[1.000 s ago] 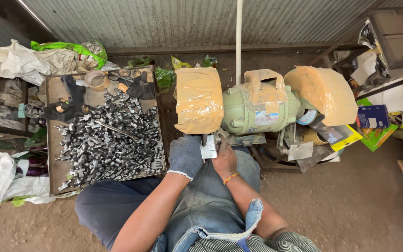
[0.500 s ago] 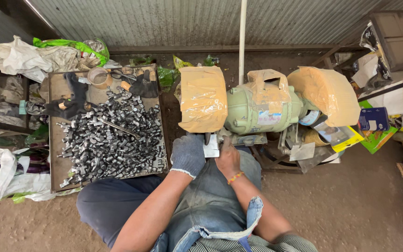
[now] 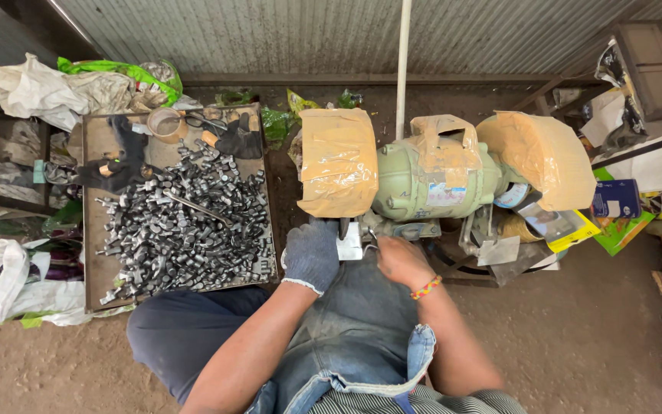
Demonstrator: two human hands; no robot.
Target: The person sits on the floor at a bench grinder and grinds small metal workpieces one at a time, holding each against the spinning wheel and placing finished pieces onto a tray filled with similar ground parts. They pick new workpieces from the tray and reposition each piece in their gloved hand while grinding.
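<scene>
While the gloved left hand (image 3: 312,255) is closing on a small metal part (image 3: 349,244) at the grinder (image 3: 430,178) rest, the bare right hand (image 3: 400,261) is steadying it, grip unclear. Grinding appears underway; next move needs firm, even pressure.

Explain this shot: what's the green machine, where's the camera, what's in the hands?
One view, from a camera on the person's head, looking down at their lap and hands. The green machine is a bench grinder; taped cardboard covers its wheels at both ends. The left hand, in a grey glove, and the bare right hand meet at a small metal rest under the left cover; what they grip is too small to tell. On the left, a tray holds a heap of metal parts.
</scene>
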